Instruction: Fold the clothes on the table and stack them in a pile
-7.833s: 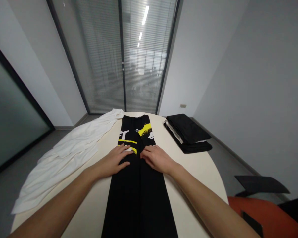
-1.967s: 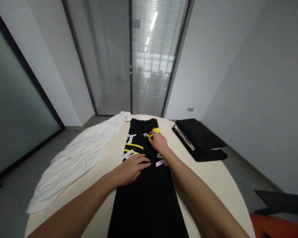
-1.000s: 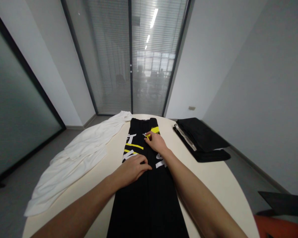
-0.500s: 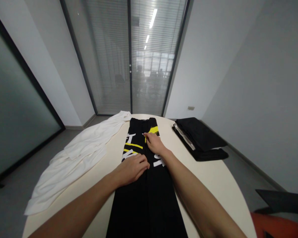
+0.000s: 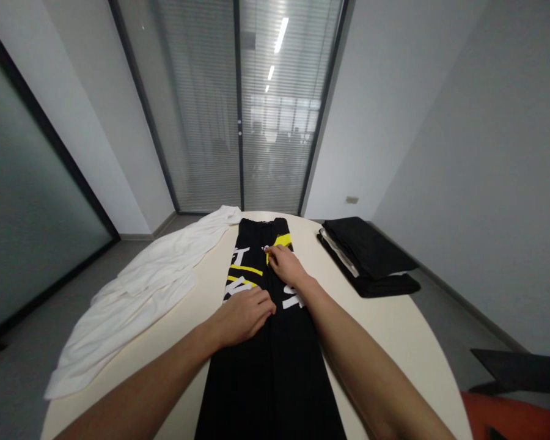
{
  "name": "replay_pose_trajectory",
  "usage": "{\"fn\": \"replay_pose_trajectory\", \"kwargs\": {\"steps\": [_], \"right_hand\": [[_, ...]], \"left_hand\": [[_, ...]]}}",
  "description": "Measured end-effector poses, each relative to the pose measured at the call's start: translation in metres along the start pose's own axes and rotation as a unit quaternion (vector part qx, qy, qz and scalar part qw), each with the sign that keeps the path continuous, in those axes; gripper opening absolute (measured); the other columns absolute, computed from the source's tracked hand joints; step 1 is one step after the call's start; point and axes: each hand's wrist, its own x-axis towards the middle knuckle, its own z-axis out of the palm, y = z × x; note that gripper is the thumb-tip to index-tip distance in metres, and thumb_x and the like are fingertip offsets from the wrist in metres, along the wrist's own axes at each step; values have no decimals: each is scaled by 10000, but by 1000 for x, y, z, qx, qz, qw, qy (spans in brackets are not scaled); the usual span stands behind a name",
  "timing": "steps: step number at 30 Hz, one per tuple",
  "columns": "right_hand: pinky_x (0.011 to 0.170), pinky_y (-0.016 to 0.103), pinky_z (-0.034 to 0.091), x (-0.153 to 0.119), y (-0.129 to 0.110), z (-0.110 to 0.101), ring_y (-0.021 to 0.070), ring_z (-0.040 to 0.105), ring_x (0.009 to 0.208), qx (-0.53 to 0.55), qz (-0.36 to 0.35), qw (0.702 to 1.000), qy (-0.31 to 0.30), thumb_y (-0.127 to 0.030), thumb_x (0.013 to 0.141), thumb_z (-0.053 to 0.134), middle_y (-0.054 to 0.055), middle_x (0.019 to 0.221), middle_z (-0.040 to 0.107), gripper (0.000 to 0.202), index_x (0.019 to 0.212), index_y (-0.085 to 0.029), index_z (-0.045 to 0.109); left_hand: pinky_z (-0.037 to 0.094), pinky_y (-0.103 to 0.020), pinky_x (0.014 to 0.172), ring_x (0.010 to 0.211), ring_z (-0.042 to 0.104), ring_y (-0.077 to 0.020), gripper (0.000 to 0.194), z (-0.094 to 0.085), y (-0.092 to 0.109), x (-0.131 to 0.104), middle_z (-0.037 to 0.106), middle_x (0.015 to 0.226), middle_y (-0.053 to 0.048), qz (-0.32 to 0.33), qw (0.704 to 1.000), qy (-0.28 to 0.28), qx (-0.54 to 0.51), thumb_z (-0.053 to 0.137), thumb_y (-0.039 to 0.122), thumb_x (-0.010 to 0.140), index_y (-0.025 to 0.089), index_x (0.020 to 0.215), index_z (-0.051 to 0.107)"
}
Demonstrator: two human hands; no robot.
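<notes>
Black trousers (image 5: 271,366) with white lettering and yellow stripes lie lengthwise down the middle of a round cream table, their waistband at the far end. My left hand (image 5: 248,310) rests on them around mid-length, its fingers curled and pressed together at the centre line. Farther up, my right hand (image 5: 284,263) pinches the cloth beside the yellow patch, thumb and fingertips together. My right forearm lies across the right edge of the trousers. The undersides of the fingers of both hands are hidden.
A white garment (image 5: 137,293) is spread along the table's left side. On the right sits a stack of folded dark clothes (image 5: 366,250) with a beige layer in it. An orange and black chair (image 5: 513,409) stands beyond the table's right edge (image 5: 433,342).
Both hands keep almost the same places on the trousers, with only a very slight shift of the right fingertips. The view has moved a little.
</notes>
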Motion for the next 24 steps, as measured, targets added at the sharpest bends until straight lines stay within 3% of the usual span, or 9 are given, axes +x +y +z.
{"fn": "replay_pose_trajectory", "kwargs": {"steps": [5,8,15,19,24], "right_hand": [[1043,364,401,-7,-6,2,247,533,1177,-56,-19,998,-20,-247,998,430,140,1303,585,431,1405,-157,538],[1097,393,357,-9,-8,5,267,496,1243,-78,-14,997,-19,-263,991,434,150,1365,559,474,1444,-142,498],[1152,443,290,-11,-2,-1,259,465,1337,-11,-10,998,-57,-370,1018,432,186,1437,521,548,1492,-104,367],[1153,561,245,-17,1,-14,283,429,1374,9,9,996,-92,-428,1023,419,168,1457,505,480,1419,-156,417],[1128,497,313,-32,7,-40,294,376,1414,-50,0,993,-109,-291,969,545,183,1520,422,347,1293,-167,547]], "left_hand": [[456,-346,877,977,564,-210,156,-4,2,-4,606,1095,-74,11,998,-11,-61,536,202,932,203,1050,638],[442,-387,970,1093,544,-241,267,-8,6,-6,582,1216,-85,33,994,-6,-108,615,210,866,227,1129,657],[463,-382,971,1079,570,-233,251,-17,8,-12,619,1178,-68,33,981,-32,-187,691,219,804,244,1052,723],[442,-384,1023,1140,556,-231,287,-20,6,-16,604,1248,-61,21,979,-33,-201,708,215,816,277,1096,725],[444,-381,1034,1154,562,-231,210,-22,8,-16,613,1249,-63,14,977,-37,-210,726,220,816,265,1020,739]]}}
